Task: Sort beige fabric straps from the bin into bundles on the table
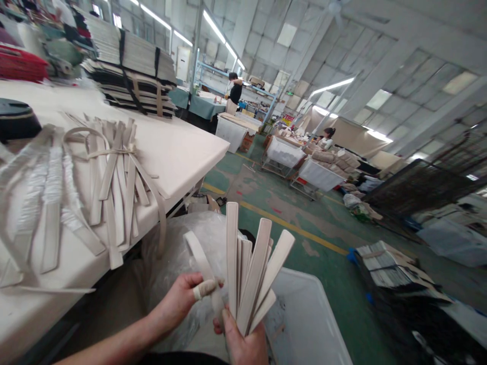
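At the lower middle, my right hand [245, 337] is closed round a fanned bundle of beige straps [249, 284] that point upward. My left hand [190, 294], its index finger wrapped in pale tape, pinches a single curved beige strap [201, 256] just left of the bundle. The lower end of this strap runs down to my right hand's fingers. On the table [190, 152] at the left lies a tied bunch of similar straps [117, 177], beside more straps wrapped in clear film [53, 203].
Below the hands stand a white bin [304, 309] and clear plastic sheeting [171, 238]. A strapped stack of flat pieces [129, 66] is on the table's far side. Dark bundles [414, 299] lie at the right. Two people [235, 94] are farther back.
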Available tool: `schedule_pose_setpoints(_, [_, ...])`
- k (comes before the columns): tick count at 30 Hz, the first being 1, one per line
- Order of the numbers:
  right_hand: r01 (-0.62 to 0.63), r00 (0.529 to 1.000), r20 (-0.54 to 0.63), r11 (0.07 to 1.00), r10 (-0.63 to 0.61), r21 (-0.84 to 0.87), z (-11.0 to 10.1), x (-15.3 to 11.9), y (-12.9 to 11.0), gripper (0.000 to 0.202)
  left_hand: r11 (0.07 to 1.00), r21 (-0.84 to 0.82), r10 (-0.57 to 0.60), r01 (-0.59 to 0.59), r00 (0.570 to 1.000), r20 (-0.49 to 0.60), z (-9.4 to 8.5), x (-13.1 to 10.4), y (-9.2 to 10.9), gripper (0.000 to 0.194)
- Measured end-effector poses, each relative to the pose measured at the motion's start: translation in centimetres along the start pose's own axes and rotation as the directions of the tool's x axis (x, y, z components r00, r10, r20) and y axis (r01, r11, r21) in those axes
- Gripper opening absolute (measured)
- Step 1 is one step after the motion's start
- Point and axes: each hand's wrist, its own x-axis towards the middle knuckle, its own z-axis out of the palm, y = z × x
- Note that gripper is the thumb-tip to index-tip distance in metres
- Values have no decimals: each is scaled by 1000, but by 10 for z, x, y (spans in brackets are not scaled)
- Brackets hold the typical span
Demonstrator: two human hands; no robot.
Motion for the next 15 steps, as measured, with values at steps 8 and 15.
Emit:
schedule_pose_setpoints(8, [45,991,124,997,-52,61,-15,29,-39,59,616,530,449,-583,813,371,15,61,114,25])
schedule_pose_setpoints(15, [15,999,38,1000,-15,18,-21,23,-23,60,840,403,332,-364,931,149,9,62,72,28])
